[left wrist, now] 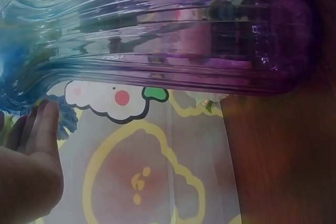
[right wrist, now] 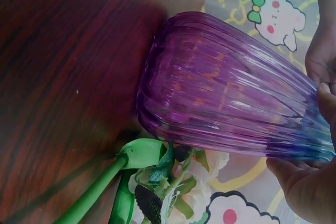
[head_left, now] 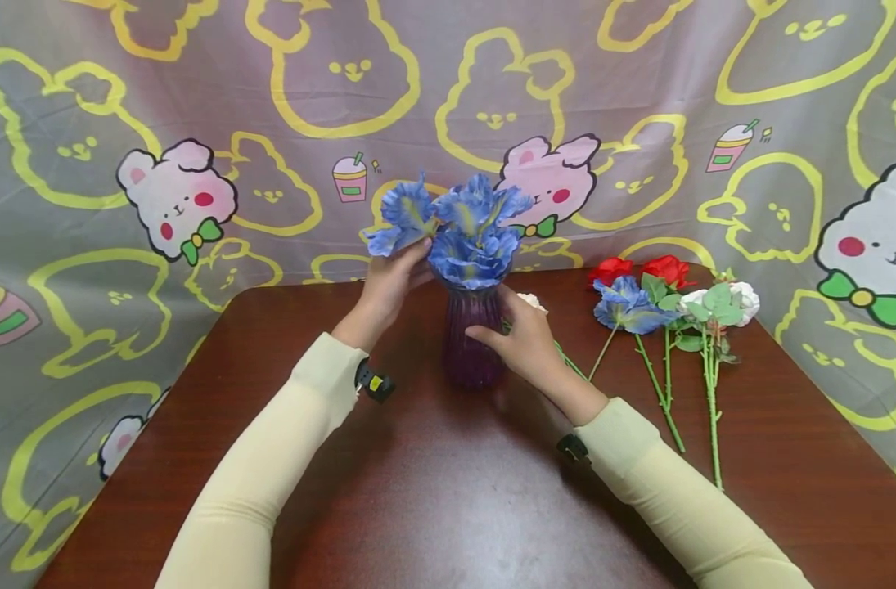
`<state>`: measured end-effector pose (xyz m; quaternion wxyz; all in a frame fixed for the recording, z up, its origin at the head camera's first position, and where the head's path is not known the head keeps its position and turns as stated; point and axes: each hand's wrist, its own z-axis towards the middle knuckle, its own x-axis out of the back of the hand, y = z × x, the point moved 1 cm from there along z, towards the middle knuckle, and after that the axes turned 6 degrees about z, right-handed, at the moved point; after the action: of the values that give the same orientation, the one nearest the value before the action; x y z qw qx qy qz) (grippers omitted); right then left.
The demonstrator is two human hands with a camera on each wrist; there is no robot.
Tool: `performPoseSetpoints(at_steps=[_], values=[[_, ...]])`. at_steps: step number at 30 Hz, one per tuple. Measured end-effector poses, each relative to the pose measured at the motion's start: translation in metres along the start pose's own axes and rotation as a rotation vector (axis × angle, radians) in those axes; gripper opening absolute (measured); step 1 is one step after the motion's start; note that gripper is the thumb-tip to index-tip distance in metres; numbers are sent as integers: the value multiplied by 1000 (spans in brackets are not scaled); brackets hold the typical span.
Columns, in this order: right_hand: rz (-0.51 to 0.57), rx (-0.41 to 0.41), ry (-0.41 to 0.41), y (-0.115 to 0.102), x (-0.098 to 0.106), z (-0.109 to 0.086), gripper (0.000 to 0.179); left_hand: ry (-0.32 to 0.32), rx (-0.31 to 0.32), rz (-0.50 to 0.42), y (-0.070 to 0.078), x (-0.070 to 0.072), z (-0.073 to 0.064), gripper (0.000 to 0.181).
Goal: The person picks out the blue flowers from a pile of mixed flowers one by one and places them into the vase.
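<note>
A ribbed glass vase (head_left: pixel 471 356), purple below and bluish toward its neck (left wrist: pixel 31 40), stands upright on the table. Blue artificial flowers (head_left: pixel 477 237) fill its mouth. My right hand (head_left: pixel 532 334) grips the vase near its neck, the thumb in front and the fingers partly hidden. At the left, my left hand (head_left: pixel 389 288) touches the underside of a leaning blue flower (head_left: pixel 403 214). Its fingers (left wrist: pixel 48 129) look fairly straight beside the vase's rim in the left wrist view. Where that flower's stem runs is hidden.
Right of the vase lie loose artificial flowers: a blue one (head_left: pixel 628 307), red ones (head_left: pixel 667 270) and white ones (head_left: pixel 744 303), their green stems pointing toward the front. Another white bloom (head_left: pixel 532 303) shows behind my right hand. A cartoon-print curtain (head_left: pixel 293 204) hangs behind the brown table (head_left: pixel 418 507).
</note>
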<state>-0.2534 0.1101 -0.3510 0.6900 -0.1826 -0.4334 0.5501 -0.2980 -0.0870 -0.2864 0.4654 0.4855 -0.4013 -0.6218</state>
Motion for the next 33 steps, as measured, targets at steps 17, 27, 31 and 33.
performPoseSetpoints(at_steps=[17, 27, 31, 33], values=[[-6, -17, 7, -2, -1, 0, 70, -332, -107, 146, -26, 26, -30, 95], [23, 9, 3, -1, -2, 0, 68, -264, -166, 473, -46, 12, -33, 53], [32, 3, 4, -1, -2, -1, 69, -232, -186, 444, -53, 6, -31, 48], [32, -1, 4, -2, -2, -1, 69, -217, -191, 445, -55, 5, -31, 45]])
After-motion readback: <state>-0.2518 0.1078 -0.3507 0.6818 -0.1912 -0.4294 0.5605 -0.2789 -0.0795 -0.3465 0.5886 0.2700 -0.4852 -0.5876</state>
